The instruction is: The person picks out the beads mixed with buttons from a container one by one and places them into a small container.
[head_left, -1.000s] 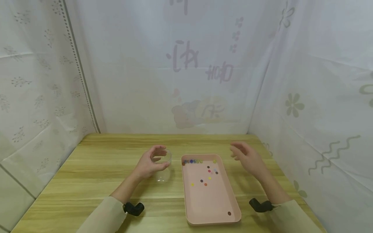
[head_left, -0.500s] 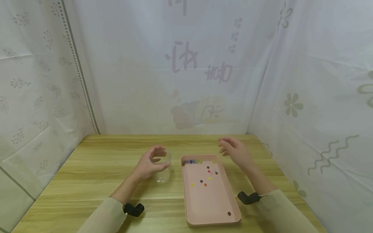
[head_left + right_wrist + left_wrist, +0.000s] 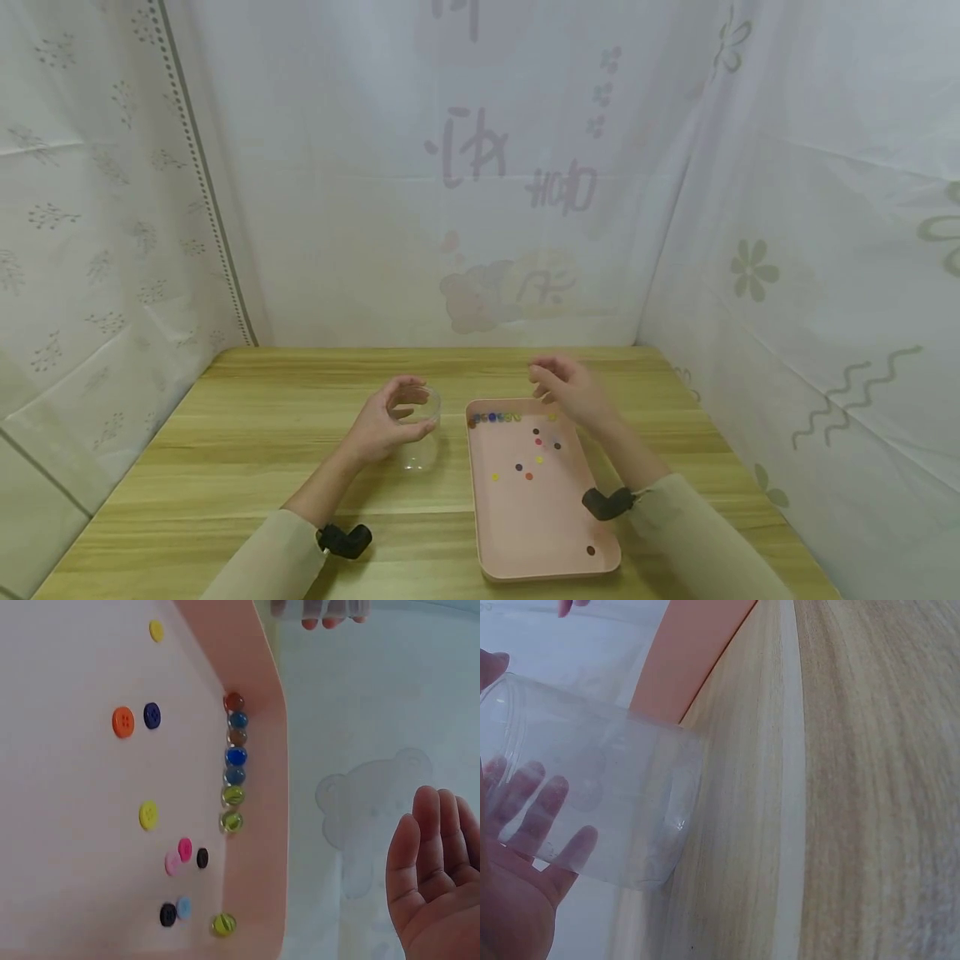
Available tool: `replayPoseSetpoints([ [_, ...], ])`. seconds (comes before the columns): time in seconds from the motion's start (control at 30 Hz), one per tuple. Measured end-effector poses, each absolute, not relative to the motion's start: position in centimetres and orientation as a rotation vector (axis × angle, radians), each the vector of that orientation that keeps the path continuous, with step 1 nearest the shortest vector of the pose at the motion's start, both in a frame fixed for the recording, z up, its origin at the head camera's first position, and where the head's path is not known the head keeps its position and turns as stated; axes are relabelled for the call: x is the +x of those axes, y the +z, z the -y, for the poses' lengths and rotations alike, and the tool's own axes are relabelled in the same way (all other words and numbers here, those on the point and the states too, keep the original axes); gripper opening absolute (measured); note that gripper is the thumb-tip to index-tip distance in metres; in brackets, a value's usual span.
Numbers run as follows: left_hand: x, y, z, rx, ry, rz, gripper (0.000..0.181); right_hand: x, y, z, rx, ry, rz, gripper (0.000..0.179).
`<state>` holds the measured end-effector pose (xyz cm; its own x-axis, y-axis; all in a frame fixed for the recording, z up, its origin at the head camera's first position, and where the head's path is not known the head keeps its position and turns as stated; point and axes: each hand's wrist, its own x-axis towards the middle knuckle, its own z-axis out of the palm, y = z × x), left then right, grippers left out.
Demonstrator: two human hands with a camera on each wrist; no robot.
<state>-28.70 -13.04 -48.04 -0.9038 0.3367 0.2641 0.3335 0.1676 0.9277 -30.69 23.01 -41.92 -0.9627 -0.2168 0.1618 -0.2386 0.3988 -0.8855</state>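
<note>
My left hand [image 3: 378, 425] holds a clear plastic jar [image 3: 420, 447] near its rim, thumb on the near side and fingers round the far side. The jar stands left of a pink tray [image 3: 532, 525] and nothing shows inside it. Over the tray's far right edge hovers my right hand [image 3: 572, 393], its fingers loosely bent, with nothing visible between them. Along the tray's far wall lies a row of glass marbles [image 3: 236, 756], blue, brownish and yellow-green. One more marble [image 3: 223, 925] sits apart in the far right corner.
Several coloured buttons lie scattered on the tray floor, among them an orange button [image 3: 123, 721] and a yellow button [image 3: 148, 815]. A dark brown button [image 3: 591, 551] is near the tray's front right. White patterned curtains [image 3: 360, 208] enclose the wooden table [image 3: 225, 467].
My right hand has moved left, from beyond the tray's right side to above its far edge. The left hand and the jar have stayed in place.
</note>
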Motion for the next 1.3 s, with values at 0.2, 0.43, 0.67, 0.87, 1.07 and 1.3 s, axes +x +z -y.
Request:
replayPoseSetpoints([
  [0.2, -28.7, -47.9, 13.0, 0.681, 1.911, -2.387, 0.069, -31.2, -42.7, -22.0, 0.467, 1.659, 2.63, 0.038],
  [0.43, -28.7, -47.9, 12.9, 0.682, 1.903, -2.381, 0.069, -31.5, -43.2, -21.3, 0.51, 1.663, 2.657, 0.036],
  [0.67, -28.7, -47.9, 13.0, 0.679, 1.904, -2.37, 0.069, -31.7, -43.9, -20.8, 0.572, 1.674, 2.678, 0.033],
  [0.87, -28.6, -47.9, 13.0, 0.68, 1.901, -2.373, 0.069, -32.0, -44.8, -20.2, 0.589, 1.655, 2.715, 0.033],
  [1.07, -28.6, -48.0, 13.1, 0.68, 1.902, -2.39, 0.069, -32.3, -45.3, -19.4, 0.606, 1.647, 2.755, 0.032],
  [1.3, -28.7, -48.2, 13.1, 0.686, 1.902, -2.392, 0.069, -32.1, -45.7, -18.2, 0.602, 1.673, 2.83, 0.042],
])
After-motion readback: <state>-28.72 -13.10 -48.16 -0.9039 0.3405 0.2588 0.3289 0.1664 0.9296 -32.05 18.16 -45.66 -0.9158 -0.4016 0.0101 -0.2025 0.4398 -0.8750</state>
